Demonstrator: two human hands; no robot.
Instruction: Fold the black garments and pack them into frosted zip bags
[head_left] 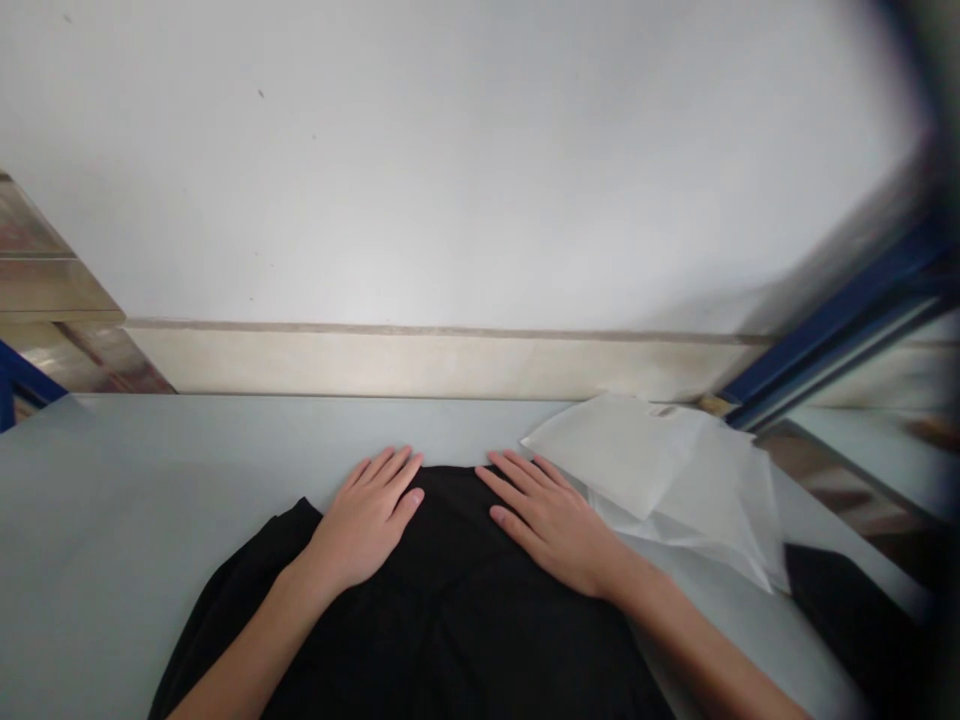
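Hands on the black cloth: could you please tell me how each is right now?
Left hand: open, flat on black cloth.
Right hand: open, flat on it too.

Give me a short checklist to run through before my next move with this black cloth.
1. Left hand flat on the black cloth: ok.
2. Right hand flat on it too: ok.
3. Cloth free of creases: not ok, faint ones show between the forearms.
4. Right hand free of the translucent bags: cannot tell, they overlap in view.
5. Near end lying flat: cannot tell, out of frame.
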